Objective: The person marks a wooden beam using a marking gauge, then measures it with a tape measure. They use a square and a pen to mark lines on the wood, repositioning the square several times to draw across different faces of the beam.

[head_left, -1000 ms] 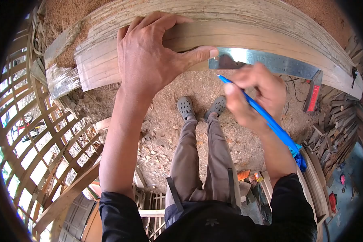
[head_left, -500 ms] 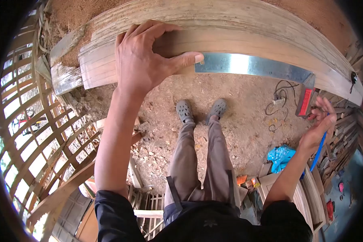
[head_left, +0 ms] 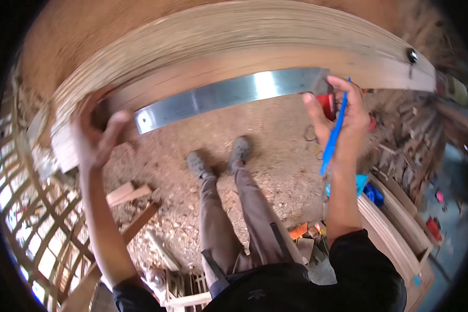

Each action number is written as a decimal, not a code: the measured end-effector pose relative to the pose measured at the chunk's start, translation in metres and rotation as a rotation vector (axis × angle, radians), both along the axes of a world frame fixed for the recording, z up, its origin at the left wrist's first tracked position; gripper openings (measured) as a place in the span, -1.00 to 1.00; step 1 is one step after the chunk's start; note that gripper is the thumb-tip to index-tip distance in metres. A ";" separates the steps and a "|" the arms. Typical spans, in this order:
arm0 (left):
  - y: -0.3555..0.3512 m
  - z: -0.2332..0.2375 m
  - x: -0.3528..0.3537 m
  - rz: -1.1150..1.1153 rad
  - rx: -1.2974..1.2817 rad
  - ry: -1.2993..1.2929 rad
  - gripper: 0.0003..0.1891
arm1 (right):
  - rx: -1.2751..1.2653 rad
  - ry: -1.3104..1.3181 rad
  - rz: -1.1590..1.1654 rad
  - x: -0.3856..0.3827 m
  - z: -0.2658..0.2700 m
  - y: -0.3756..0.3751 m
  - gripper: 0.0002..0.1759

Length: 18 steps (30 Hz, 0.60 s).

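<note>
A try square with a long steel blade (head_left: 208, 101) and a red stock (head_left: 326, 105) lies along the near face of a long wooden beam (head_left: 234, 60). My right hand (head_left: 343, 112) grips the square at its stock, thumb below and fingers above. A slim blue marking tool, perhaps a pencil (head_left: 336, 132), is also tucked in that hand. My left hand (head_left: 96, 127), blurred by motion, is at the beam's left part. Its thumb and fingers are apart, and the thumb is close to the blade's free end; contact cannot be made out.
A small black knob-like object (head_left: 412, 55) sits at the beam's right end. Wood offcuts (head_left: 127, 192) lie on the chip-strewn ground to the left, beside a slatted lattice (head_left: 31, 223). Stacked wood (head_left: 411, 143) and curved wooden pieces (head_left: 385, 234) are on the right.
The view has shifted. My right hand has come up from beside the square to grip its stock. My left thumb has slid off the blade's end, and the hand has moved left.
</note>
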<state>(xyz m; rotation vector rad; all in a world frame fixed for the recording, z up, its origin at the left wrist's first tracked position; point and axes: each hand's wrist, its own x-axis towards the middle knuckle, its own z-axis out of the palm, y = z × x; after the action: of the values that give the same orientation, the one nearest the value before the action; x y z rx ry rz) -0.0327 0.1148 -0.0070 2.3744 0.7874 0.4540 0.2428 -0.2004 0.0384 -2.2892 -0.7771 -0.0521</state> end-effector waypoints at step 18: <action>-0.039 0.005 0.042 0.150 0.199 0.022 -0.38 | -0.004 -0.063 -0.172 0.180 0.032 -0.165 -0.55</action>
<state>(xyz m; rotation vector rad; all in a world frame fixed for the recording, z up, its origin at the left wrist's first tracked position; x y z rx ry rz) 0.0093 0.0760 -0.0016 2.5161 0.9751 0.5935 0.4225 -0.3655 0.0704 -2.3630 -0.6104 -0.2023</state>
